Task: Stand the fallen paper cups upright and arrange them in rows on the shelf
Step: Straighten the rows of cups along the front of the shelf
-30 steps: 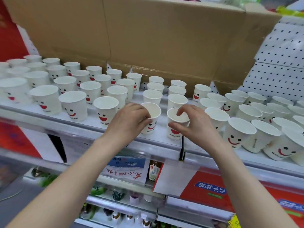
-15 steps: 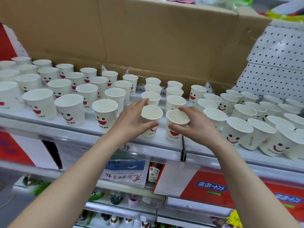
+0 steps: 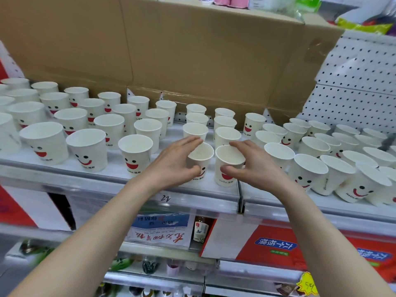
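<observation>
From the head view we take the black joint [image 3: 241,200] in the front rail of the shelf [image 3: 85,183] as our mark. Just behind it and a little to its left two paper cups stand upright side by side, their rims nearly touching. The left hand [image 3: 173,163] spans the left cup [image 3: 201,155], with the thumb pressed on the printed front and the fingers [image 3: 190,142] reaching round the far rim in a wide, loose hold. The right hand [image 3: 255,166] holds the right cup [image 3: 230,156] the same way, thumb at the front and fingers [image 3: 240,144] laid over the back edge. Straight behind these two, further from the joint, two short files of upright cups [image 3: 227,135] run toward the cardboard box [image 3: 192,50] at the back of the shelf. To the left of the joint more smiley-faced cups [image 3: 135,155] stand upright in slanting rows. To the right of it the cups [image 3: 308,172] crowd together without clear rows, and several look tilted, though we cannot tell whether any lies flat.
</observation>
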